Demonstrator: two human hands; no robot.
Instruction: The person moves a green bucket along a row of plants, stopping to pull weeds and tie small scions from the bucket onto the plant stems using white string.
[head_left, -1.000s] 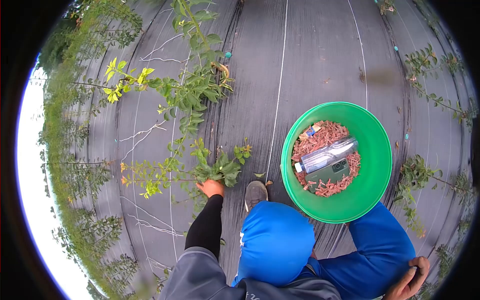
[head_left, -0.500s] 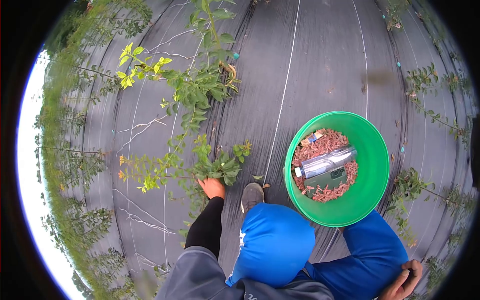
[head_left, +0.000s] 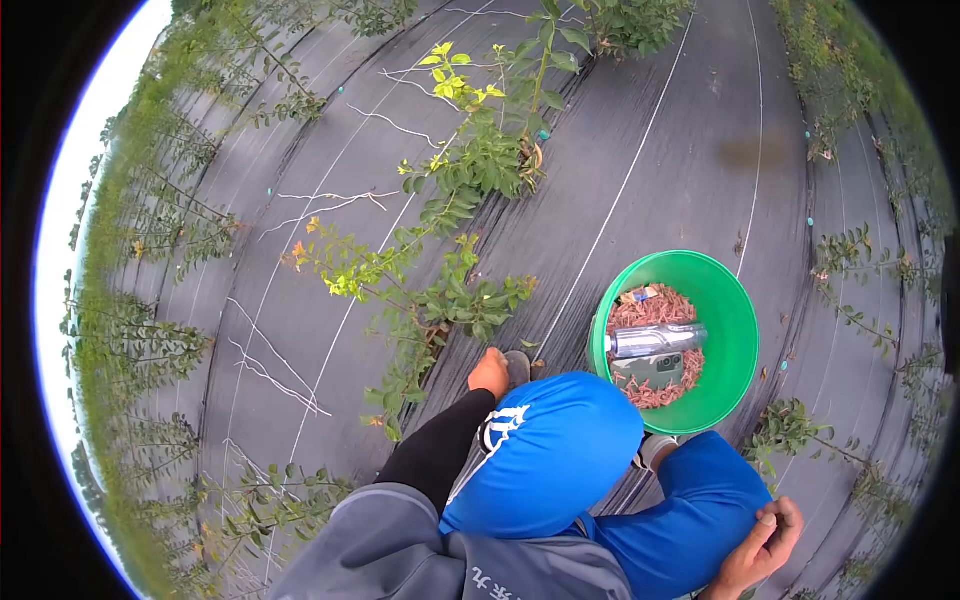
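My left hand [head_left: 489,373] is low by the toe of my shoe [head_left: 517,368], just below a leafy plant [head_left: 470,300]. Its back faces me and the fingers are mostly hidden, so I cannot see whether it holds anything. My right hand [head_left: 765,548] is beside my right knee, fingers curled and thumb pressed to them; whatever may be pinched there is too small to make out. Between my knees and the mat ahead stands a green bucket [head_left: 735,375] with reddish-pink small pieces [head_left: 655,303], a clear bottle [head_left: 655,340] and a phone [head_left: 650,372] inside.
Black ground mat [head_left: 620,130] with white lines covers the ground. Another leafy plant [head_left: 490,165] grows farther ahead. Pale string-like strands [head_left: 275,375] lie on the left. More plant rows run along both sides, including a plant [head_left: 800,430] right of the bucket.
My left hand has drawn back from the plant's leaves toward my shoe. The view has turned, so plants and bucket sit differently in it. My right hand remains by the knee.
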